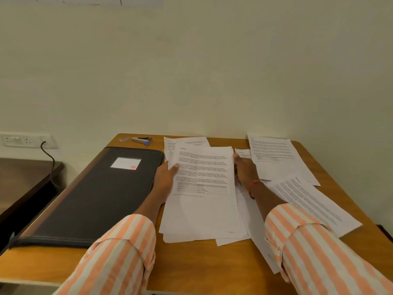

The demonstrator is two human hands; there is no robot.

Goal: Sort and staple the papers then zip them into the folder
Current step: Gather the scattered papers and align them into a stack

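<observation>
Orange-striped sleeves (119, 256) low in frame, and the left hand (167, 179) and right hand (244, 170) clasp opposite edges of the printed paper stack (204, 201) mid-tabletop (191, 269), black zip folder (95, 194) flat at left, stapler (142, 140) above it, loose sheets (276, 158) right.

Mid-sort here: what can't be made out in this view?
Head view only.
- Print on the top sheet: too small and blurred to read.
- Right hand: fingers hidden behind that sheet's edge, grip unclear.
- Papers beneath: covered by the top sheet, count unknown.
- Small object beside the stapler: too small to identify.
</observation>
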